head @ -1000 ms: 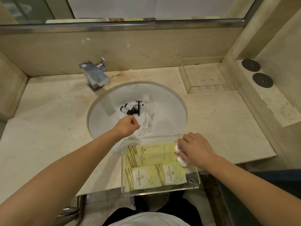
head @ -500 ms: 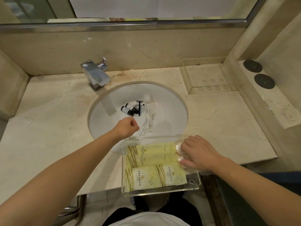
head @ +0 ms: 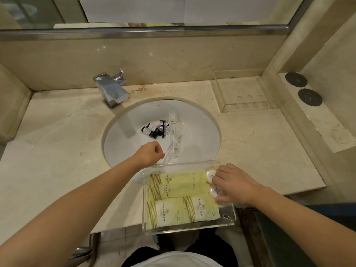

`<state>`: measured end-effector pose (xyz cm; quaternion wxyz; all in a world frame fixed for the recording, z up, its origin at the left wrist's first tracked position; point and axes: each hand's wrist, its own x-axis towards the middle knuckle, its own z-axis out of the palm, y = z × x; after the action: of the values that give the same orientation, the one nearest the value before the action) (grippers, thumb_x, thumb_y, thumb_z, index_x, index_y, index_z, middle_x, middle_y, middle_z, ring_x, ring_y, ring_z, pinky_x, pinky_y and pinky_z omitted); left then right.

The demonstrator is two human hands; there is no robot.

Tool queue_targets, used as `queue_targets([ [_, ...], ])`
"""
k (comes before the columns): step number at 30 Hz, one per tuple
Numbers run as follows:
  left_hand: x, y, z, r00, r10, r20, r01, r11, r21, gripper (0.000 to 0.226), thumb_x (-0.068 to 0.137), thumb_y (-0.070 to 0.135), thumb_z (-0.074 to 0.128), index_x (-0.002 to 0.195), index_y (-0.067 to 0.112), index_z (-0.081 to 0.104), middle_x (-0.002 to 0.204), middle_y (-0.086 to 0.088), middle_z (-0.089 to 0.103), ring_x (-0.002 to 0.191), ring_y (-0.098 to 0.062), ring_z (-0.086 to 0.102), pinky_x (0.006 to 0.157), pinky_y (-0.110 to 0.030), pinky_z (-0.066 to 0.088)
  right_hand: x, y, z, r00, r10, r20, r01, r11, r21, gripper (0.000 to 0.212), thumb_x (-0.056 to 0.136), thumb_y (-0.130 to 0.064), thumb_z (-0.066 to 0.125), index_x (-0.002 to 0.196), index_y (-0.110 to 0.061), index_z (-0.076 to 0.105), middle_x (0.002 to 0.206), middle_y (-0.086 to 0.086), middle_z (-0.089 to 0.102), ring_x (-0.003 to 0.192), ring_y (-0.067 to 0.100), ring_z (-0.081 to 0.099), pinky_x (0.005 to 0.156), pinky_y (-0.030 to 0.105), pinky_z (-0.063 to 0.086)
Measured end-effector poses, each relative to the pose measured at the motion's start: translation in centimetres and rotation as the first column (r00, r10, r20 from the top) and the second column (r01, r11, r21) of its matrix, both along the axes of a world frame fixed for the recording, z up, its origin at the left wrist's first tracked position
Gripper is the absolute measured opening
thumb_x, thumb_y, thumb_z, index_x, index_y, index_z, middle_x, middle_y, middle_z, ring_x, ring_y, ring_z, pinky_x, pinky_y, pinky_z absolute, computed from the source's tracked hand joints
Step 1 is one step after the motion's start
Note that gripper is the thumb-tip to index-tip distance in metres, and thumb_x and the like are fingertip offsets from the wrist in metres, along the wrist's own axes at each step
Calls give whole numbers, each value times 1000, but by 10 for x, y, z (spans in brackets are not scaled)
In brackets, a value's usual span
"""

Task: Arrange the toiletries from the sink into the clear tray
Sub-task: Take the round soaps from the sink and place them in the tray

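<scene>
Taking the white sink basin (head: 194, 120) as datum. Marble counter (head: 57, 132) surrounds it; chrome faucet (head: 110, 91) sits at its far-left rim. A second, empty clear holder (head: 240, 93) stands well to the far right of the basin, against the wall.

Clear tray (head: 229, 221) sits at the basin's near rim, partly overhanging the counter edge. Inside: three yellow-green sachets (head: 173, 197) laid flat in rows on the left, two round wrapped soaps (head: 211, 175) on the right.

Remaining in the basin: long white sleeved packets (head: 173, 124) running from centre toward the near rim, small dark bottles (head: 149, 130) and a black razor (head: 163, 128) clustered near the drain.

Left hand (head: 150, 154) hangs over the basin's near edge, clenched in a loose fist; cannot tell whether it holds anything, though the white packet ends lie right beside it. Right hand (head: 234, 185) is in the tray, fingertips (head: 216, 178) pressed on the soaps, nudging rather than gripping.

Judgement: step in hand is seating the soaps. Do it well by stacking them tight against the tray's right wall, leaving the near-right corner free for bottles. Keep downward pressure light, because the overhanging tray could tip.
</scene>
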<state>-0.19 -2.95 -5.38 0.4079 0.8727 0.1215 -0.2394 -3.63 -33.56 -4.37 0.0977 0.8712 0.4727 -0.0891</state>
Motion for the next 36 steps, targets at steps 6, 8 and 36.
queue_targets([
  [6, -1, 4, -2, 1000, 8, 0, -8, 1000, 5, 9, 87, 14, 58, 79, 16, 53, 82, -1, 59, 67, -15, 54, 61, -26, 43, 0, -2, -1, 992, -122, 5, 120, 983, 138, 31, 77, -55, 54, 81, -24, 58, 77, -8, 58, 70, 13, 50, 65, 27, 47],
  [8, -2, 7, -4, 1000, 17, 1, -17, 1000, 5, 12, 87, 14, 59, 78, 17, 52, 82, -1, 59, 68, -15, 53, 61, -27, 43, 3, 0, -3, 986, -168, -4, 167, 975, 145, 31, 80, -53, 52, 87, -25, 59, 80, -9, 59, 72, 13, 52, 66, 27, 47],
  [36, -13, 13, -12, 1000, -4, -18, 5, 1000, 28, 8, 87, 15, 58, 80, 16, 55, 86, -1, 64, 74, -15, 55, 72, -33, 48, 3, 1, -5, 991, -123, -51, 125, 992, 32, 56, 70, -70, 52, 104, -25, 56, 100, -5, 55, 89, 15, 52, 79, 30, 49],
])
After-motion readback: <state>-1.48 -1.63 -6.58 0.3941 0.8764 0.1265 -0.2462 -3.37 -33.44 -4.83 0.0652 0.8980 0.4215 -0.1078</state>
